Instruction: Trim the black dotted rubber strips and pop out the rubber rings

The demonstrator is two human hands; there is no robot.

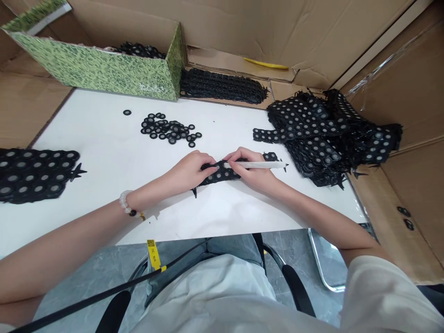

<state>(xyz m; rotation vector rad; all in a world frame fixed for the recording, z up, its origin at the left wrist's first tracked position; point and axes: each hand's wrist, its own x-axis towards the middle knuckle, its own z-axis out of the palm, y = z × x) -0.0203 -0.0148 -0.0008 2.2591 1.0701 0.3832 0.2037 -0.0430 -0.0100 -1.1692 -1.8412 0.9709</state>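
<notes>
A black strip with rows of grey round spots [224,173] lies at the middle of the white table. My left hand [190,170] is closed on its left part, thumb on top. In my right hand [254,175] is a slim white pen-like tool [265,164], its rear end pointing right. The right fingertips press on the strip's upper edge, and the tool's working tip is hidden by them. Beyond the hands lies a loose pile of small black rings with grey centres [173,129]. One more such disc [127,112] sits apart to the left.
Stacked spotted black sheets [38,173] lie at left, and a large heap of similar strips [312,134] at right. Behind stand a green patterned box [114,71] holding black pieces and a neat black stack [224,85]. Cardboard walls [243,27] surround the table [229,212].
</notes>
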